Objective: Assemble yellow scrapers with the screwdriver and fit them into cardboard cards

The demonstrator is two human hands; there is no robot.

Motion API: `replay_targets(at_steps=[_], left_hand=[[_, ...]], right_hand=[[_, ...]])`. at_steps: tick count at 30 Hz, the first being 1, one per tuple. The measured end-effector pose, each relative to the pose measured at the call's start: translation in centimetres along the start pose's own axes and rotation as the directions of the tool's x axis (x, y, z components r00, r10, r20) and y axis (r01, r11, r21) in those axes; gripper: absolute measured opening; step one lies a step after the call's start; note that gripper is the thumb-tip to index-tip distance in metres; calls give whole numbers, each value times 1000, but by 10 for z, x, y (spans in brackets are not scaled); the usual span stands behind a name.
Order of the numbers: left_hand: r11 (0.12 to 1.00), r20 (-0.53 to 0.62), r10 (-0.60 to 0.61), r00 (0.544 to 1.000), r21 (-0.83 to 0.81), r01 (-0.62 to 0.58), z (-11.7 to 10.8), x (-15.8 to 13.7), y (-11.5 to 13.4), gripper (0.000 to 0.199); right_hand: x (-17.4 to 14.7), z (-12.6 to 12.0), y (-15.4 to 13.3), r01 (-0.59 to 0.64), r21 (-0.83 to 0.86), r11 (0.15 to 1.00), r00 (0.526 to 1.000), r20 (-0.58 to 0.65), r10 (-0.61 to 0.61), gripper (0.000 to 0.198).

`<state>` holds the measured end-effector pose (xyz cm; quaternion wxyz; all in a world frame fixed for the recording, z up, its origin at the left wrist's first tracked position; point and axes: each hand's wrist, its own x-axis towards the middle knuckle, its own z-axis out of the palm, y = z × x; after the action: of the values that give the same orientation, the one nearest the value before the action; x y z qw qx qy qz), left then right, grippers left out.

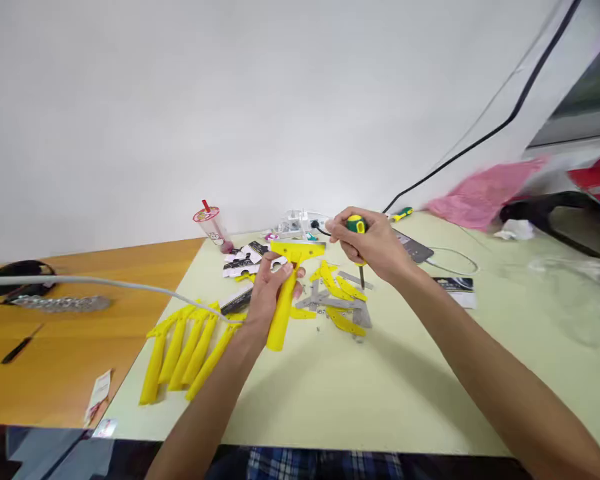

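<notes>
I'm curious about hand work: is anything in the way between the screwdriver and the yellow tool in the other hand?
Nothing visible: the screwdriver in the right hand and the yellow tool in the left hand have an open gap between them; the loose parts lie lower, on the table.

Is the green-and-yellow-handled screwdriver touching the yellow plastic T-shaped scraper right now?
No: the screwdriver, held in the right grip, points downward, apart from the scraper in the left grip.
</notes>
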<state>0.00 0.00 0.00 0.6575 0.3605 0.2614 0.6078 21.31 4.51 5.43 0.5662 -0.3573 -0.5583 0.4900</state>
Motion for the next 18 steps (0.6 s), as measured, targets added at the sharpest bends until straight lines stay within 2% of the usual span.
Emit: replay_targets(at_steps=[5, 8, 13, 15, 18], left_hand=[[985, 4, -133, 991, -111, 133, 3, -1, -11, 56], [978, -6, -168, 986, -123, 166, -3, -2, -23, 54], [951, -43, -290, 956, -122, 283, -22, -9, -46, 51], [940, -44, -323, 945, -126, 316, -31, -10, -53, 52], [932, -17, -352, 936, -104, 348, -41, -11, -59, 54]], right_hand=[[-5, -7, -14, 96, -52, 994, 989, -108, -101, 47], [-9, -4, -19, 83, -113, 990, 991, -98, -94, 45], [-10, 1, -10, -60, -312, 948, 996, 47, 78, 38], [-8, 2, -2, -32, -413, 910, 983, 151, 103, 31], [-7, 4, 9, 97, -529, 843, 949, 304, 81, 17]])
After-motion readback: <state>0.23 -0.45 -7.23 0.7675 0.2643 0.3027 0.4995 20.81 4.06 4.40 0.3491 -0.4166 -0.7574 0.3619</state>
